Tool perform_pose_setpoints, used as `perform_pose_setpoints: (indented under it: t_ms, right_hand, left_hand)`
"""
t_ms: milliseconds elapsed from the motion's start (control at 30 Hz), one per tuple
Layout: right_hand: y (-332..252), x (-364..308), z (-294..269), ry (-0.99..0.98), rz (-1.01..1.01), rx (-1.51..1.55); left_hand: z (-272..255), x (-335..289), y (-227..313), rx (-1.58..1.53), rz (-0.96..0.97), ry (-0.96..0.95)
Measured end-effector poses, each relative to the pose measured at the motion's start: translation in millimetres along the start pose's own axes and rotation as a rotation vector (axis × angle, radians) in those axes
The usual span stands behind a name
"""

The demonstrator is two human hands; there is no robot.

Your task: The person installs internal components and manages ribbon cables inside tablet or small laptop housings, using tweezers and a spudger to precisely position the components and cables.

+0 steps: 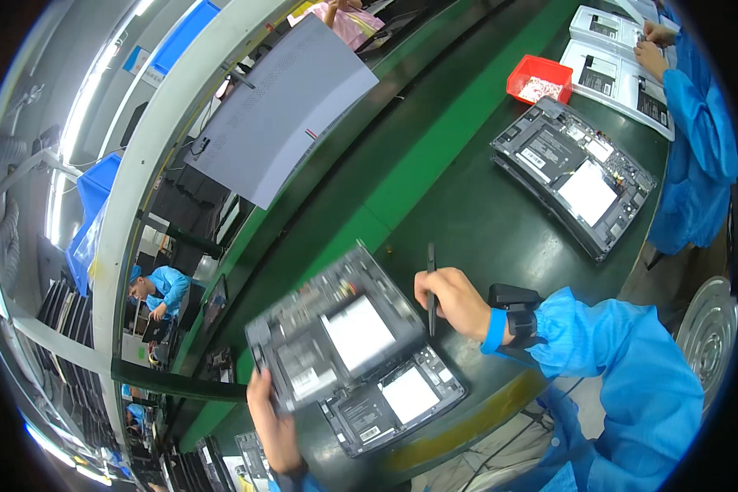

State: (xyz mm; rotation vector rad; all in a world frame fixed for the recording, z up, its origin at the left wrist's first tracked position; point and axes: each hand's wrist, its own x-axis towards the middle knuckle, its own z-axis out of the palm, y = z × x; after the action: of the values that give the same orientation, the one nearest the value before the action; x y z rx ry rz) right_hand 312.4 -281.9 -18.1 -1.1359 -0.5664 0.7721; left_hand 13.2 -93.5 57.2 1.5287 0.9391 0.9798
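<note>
My left hand (pixel 272 420) grips the left edge of an opened laptop base (pixel 291 324), which is tilted and slightly blurred. Its inside shows a dark battery, a white rectangle and circuit boards. Beneath it, partly covered, a second laptop base (pixel 354 421) lies on the green bench near its front edge. In my right hand (pixel 461 305), closed fingers hold a slim black tool (pixel 431 275) upright, beside the raised base's right side; its exact kind is unclear. A black device sits on my right wrist next to a blue band.
Opened laptop bases (pixel 541 131) are stacked at the right, near a red bin (pixel 519 75) of small pale pieces. Beyond them, a co-worker's hands (pixel 653 51) work over white trays (pixel 578 56). A large grey panel (pixel 287 107) stands across the bench, beside a metal frame.
</note>
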Motion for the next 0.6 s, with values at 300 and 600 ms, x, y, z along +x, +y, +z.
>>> perform_pose_setpoints:
  t_ms: [300, 600]
  right_hand:
    - [21.4, -0.9, -0.7, -0.006, -0.039, -0.04]
    - [20.2, 0.9, 4.0, -0.2, -0.08, -0.12]
  left_hand:
    - [38.3, 308.9, -155.7, 0.109, 0.272, -0.425]
    - [56.6, 152.4, -9.1, 0.54, 0.4, -0.435]
